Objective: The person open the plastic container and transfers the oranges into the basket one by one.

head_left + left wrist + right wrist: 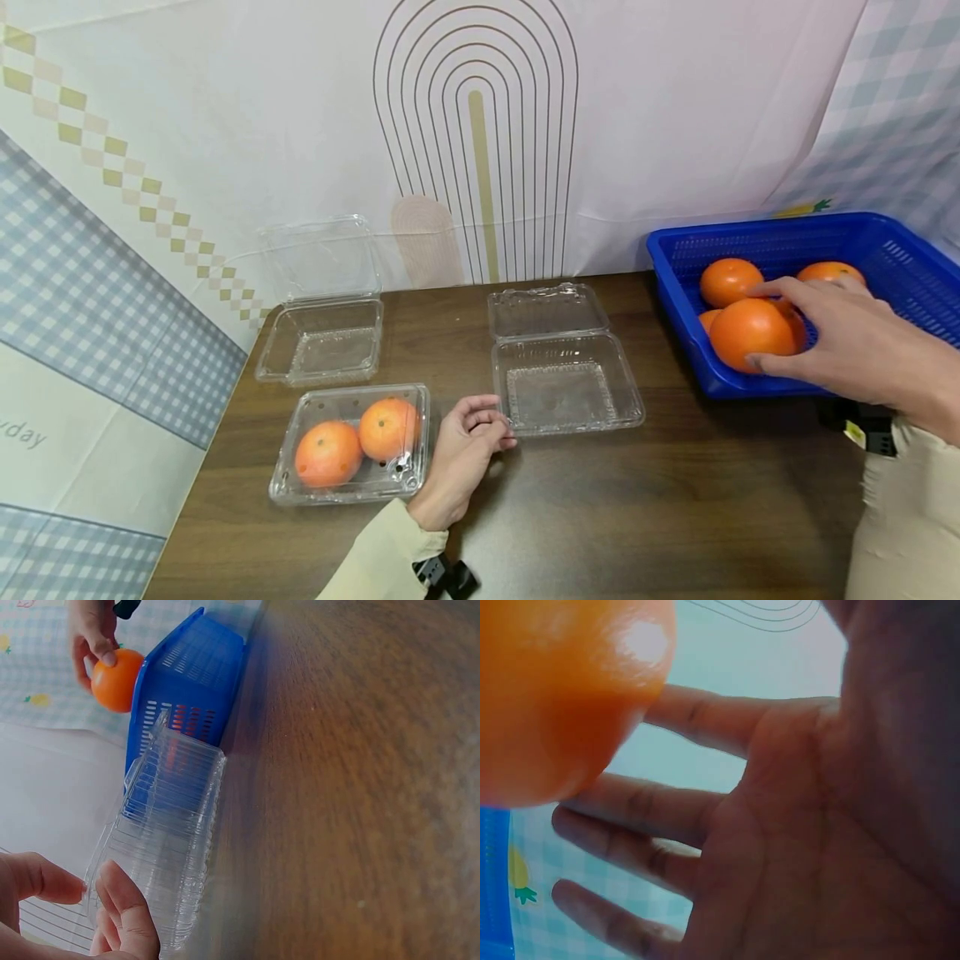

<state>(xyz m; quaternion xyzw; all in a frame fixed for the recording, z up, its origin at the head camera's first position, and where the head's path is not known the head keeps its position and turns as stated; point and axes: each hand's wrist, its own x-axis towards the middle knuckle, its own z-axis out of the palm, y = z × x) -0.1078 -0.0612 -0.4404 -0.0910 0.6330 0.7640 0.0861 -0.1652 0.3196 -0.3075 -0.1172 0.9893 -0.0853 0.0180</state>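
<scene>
My right hand [862, 337] grips an orange [752, 335] between thumb and fingers, lifted above the blue basket [716, 383]. In the right wrist view the orange [562, 697] fills the upper left, against the fingers. Other oranges [731, 281] lie in the basket, partly hidden by the hand. My left hand [465, 454] pinches the front left corner of an open clear plastic container [562, 400]. The left wrist view shows thumb and fingertips around the rim of that container [161, 825]. Nothing lies in its tray, and its lid is folded back.
To the left of my left hand stands a closed clear container [352, 492] with two oranges inside. Behind it sits another open container [322, 342], its lid raised against the wall cloth [300, 125]. All stand on the brown wooden table [600, 517].
</scene>
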